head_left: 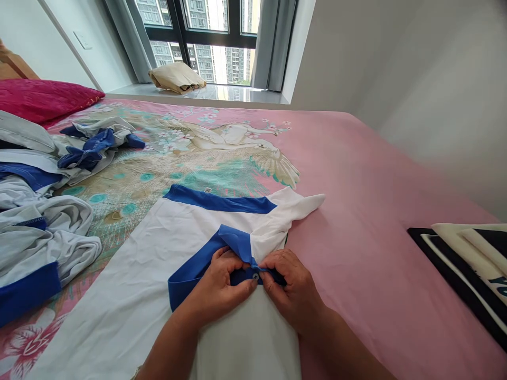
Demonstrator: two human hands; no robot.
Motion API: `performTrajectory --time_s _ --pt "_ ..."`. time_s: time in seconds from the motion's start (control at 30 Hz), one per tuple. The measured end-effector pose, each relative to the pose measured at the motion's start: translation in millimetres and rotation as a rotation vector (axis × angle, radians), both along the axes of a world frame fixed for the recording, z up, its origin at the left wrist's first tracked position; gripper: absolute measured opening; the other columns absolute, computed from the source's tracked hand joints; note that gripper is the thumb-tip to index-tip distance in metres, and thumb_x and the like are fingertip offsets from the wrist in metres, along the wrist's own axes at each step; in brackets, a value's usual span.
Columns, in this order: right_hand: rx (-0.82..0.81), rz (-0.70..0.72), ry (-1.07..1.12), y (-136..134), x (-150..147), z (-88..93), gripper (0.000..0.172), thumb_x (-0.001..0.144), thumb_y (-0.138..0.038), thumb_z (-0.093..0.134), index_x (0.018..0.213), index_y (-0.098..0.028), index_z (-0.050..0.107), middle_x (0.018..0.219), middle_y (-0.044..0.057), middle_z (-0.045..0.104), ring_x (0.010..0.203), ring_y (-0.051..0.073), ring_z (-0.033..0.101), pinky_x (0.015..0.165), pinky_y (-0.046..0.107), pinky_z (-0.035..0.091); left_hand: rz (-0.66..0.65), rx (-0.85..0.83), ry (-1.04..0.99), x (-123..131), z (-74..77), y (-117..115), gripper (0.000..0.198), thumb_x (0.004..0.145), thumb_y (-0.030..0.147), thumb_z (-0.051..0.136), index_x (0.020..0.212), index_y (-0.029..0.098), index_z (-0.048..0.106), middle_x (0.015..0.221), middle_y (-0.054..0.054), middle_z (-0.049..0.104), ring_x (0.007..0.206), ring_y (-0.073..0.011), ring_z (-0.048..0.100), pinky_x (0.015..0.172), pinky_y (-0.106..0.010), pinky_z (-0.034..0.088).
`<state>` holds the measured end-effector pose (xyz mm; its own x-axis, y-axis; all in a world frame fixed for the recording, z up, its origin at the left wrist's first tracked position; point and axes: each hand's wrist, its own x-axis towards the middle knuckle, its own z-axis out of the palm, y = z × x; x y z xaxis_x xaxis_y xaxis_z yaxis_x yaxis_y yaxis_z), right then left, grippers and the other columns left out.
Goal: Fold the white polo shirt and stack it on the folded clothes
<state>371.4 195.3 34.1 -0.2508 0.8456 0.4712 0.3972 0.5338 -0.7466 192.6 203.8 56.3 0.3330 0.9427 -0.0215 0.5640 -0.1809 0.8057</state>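
Note:
A white polo shirt (138,285) with blue trim lies spread on the bed in front of me. Its blue collar (194,269) is folded up, and a small button (255,276) shows on the blue placket between my hands. My left hand (227,277) pinches the placket from the left, thumb beside the button. From the right, my right hand (289,279) grips the same blue strip between thumb and fingers. A white sleeve (293,208) sticks out beyond my hands to the upper right. My fingertips hide part of the placket.
A pile of white and blue clothes (43,227) is on the left, near a red pillow (47,100). Folded black and cream garments (467,264) lie at the right edge. A beige cloth bundle (176,76) rests on the windowsill (237,94). Pink bedding (356,211) covers the bed.

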Motion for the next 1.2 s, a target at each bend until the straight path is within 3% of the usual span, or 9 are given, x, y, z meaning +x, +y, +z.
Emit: performTrajectory --time_s 0.27,0.43,0.53,0.63,0.87,1.03,1.2 --pt "0.023 -0.032 0.011 1.1 -0.4 -0.9 0.017 0.073 -0.006 0.057 0.082 -0.020 0.062 0.083 0.003 0.059 0.081 0.015 0.055 0.072 0.029 0.049 0.049 -0.016 -0.048 -2.0 -7.6 0.5 0.015 0.078 0.033 0.062 0.073 0.019 0.064 0.086 -0.001 0.062 0.084 -0.0161 0.059 0.078 -0.027 0.046" --pt "-0.086 0.018 0.063 1.5 3.8 3.1 0.014 0.079 -0.013 0.056 0.085 -0.020 0.066 0.084 0.004 0.062 0.084 0.016 0.057 0.077 0.031 0.050 0.060 0.010 -0.049 -2.5 -8.7 0.4 0.019 0.078 0.035 0.062 0.068 0.019 0.063 0.083 -0.001 0.063 0.078 -0.0151 0.058 0.074 -0.027 0.047" --pt "-0.197 0.049 0.124 3.2 5.5 4.4 0.016 0.083 -0.016 0.052 0.083 -0.020 0.067 0.084 0.004 0.064 0.084 0.016 0.059 0.077 0.031 0.051 0.056 0.032 -0.030 -2.4 -7.7 0.3 0.017 0.078 0.034 0.061 0.069 0.019 0.063 0.083 0.000 0.064 0.076 -0.0144 0.058 0.074 -0.027 0.047" --pt "-0.263 0.018 0.131 4.8 4.9 3.2 0.010 0.077 -0.014 0.058 0.077 -0.020 0.065 0.081 0.003 0.063 0.079 0.016 0.059 0.072 0.030 0.051 0.024 0.048 -0.010 -0.9 -6.1 0.8 0.016 0.080 0.033 0.060 0.071 0.020 0.064 0.084 -0.001 0.065 0.081 -0.0159 0.058 0.077 -0.028 0.046" --pt "-0.268 -0.027 0.022 2.9 1.9 2.6 0.013 0.070 -0.008 0.058 0.071 -0.021 0.059 0.078 0.001 0.061 0.078 0.016 0.057 0.070 0.029 0.047 -0.029 -0.019 -0.028 2.5 0.0 1.7 0.015 0.081 0.022 0.055 0.071 0.021 0.066 0.085 0.001 0.069 0.094 -0.0188 0.056 0.088 -0.030 0.041" --pt "-0.271 -0.044 0.017 0.2 0.1 2.7 0.013 0.070 -0.007 0.059 0.070 -0.021 0.058 0.080 0.001 0.061 0.080 0.016 0.057 0.073 0.030 0.048 0.000 -0.101 -0.017 -0.3 1.6 -0.4 0.013 0.079 0.023 0.055 0.074 0.022 0.068 0.087 0.000 0.067 0.096 -0.0197 0.056 0.086 -0.030 0.043" --pt "-0.278 -0.058 0.064 -0.4 0.7 -1.0 0.012 0.073 -0.010 0.059 0.077 -0.021 0.061 0.084 0.002 0.063 0.083 0.017 0.057 0.075 0.031 0.048 0.031 0.010 -0.002 2.8 -4.1 -0.4 0.011 0.075 0.018 0.057 0.066 0.020 0.063 0.079 0.001 0.065 0.086 -0.0176 0.056 0.084 -0.030 0.043"
